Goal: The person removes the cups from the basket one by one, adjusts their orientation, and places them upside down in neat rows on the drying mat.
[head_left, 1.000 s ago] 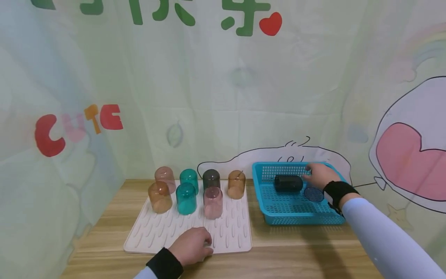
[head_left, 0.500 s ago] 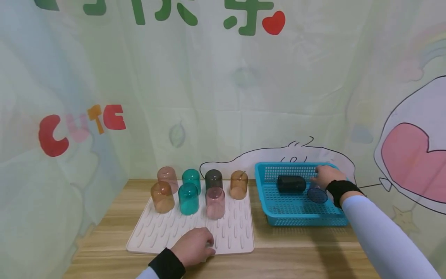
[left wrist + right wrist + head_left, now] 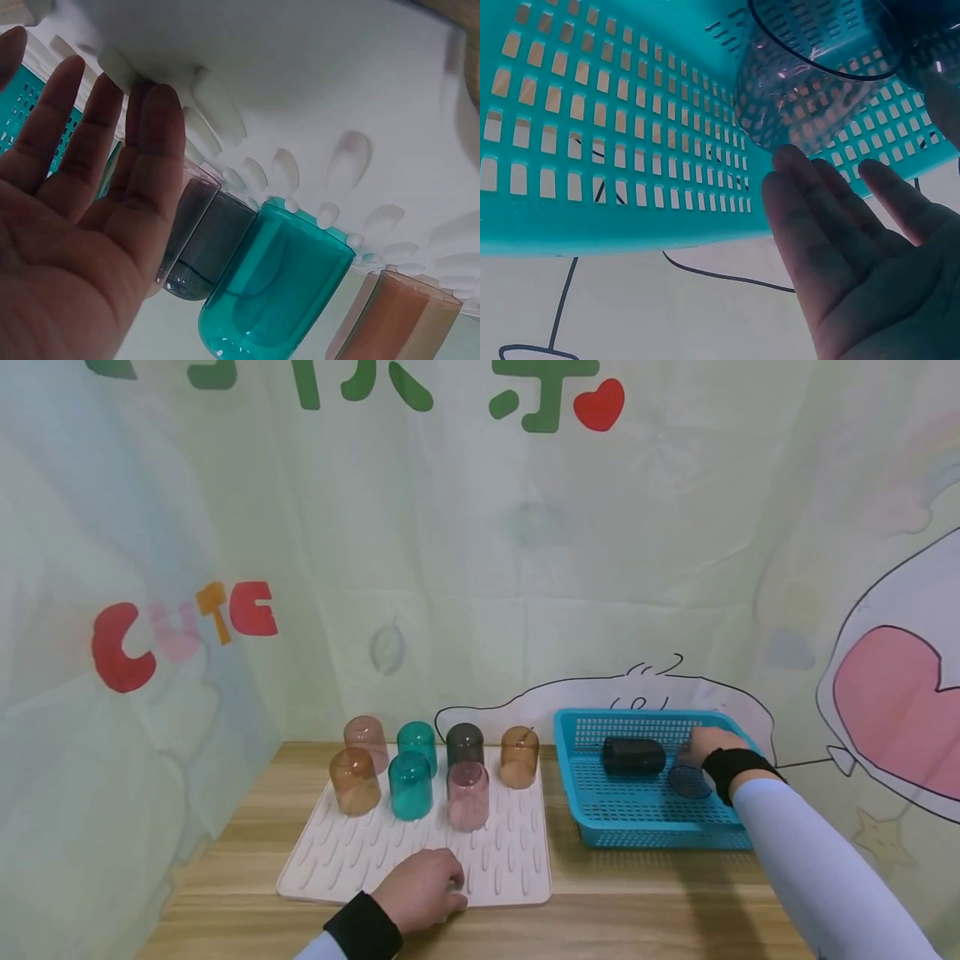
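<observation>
My right hand (image 3: 711, 745) reaches into the blue plastic basket (image 3: 656, 837), beside a clear bluish glass (image 3: 688, 782) that lies tilted with its rim toward me. In the right wrist view, the fairly straight fingers (image 3: 817, 217) are at the rounded base of that glass (image 3: 802, 105); whether they touch it I cannot tell. To its left in the basket, a black glass (image 3: 633, 757) lies on its side. My left hand (image 3: 422, 890) rests at the near edge of the white ridged mat (image 3: 315, 868), its fingers loosely bent around nothing.
Several upturned tinted glasses stand on the mat, including a front pink glass (image 3: 468, 797), a front teal glass (image 3: 410, 787), a left amber glass (image 3: 355, 782) and a right amber glass (image 3: 519, 757). A printed curtain (image 3: 480, 568) hangs behind the wooden table (image 3: 600, 918).
My right hand has moved lower into the basket beside the bluish glass, which has shifted its tilt slightly. My left hand stays at the mat edge. The head view has turned slightly left.
</observation>
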`<state>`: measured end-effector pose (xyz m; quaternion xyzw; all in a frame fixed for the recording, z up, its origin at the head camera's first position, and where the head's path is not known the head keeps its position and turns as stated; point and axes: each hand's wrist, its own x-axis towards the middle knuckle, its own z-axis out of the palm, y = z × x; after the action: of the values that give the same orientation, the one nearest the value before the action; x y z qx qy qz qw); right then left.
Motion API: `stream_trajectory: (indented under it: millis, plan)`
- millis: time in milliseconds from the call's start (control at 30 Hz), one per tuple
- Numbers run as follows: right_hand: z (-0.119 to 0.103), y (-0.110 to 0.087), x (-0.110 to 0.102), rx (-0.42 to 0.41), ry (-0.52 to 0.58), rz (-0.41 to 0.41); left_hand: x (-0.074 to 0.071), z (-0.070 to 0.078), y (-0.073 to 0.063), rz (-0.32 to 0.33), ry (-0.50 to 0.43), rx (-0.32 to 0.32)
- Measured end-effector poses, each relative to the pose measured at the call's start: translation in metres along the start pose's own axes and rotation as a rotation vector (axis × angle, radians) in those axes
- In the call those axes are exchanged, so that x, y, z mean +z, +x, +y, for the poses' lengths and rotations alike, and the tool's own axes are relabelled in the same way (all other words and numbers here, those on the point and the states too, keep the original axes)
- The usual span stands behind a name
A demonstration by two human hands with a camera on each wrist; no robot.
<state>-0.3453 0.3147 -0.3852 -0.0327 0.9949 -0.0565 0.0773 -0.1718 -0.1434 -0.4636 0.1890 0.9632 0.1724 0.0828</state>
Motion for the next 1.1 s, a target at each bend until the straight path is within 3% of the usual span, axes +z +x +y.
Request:
stream_trajectory:
  millis: [200,767,1100]
  plan:
    - [0.008,0.000,0.001,0.027,0.019,-0.022,0.001,0.001,0.001,0.014,0.020,0.016]
    - [0.018,0.003,0.008,0.090,0.015,-0.069,-0.003,0.010,0.002,-0.017,0.003,-0.030]
    - [0.010,-0.010,0.007,0.108,0.194,-0.137,-0.003,0.006,0.001,-0.002,0.010,-0.024]
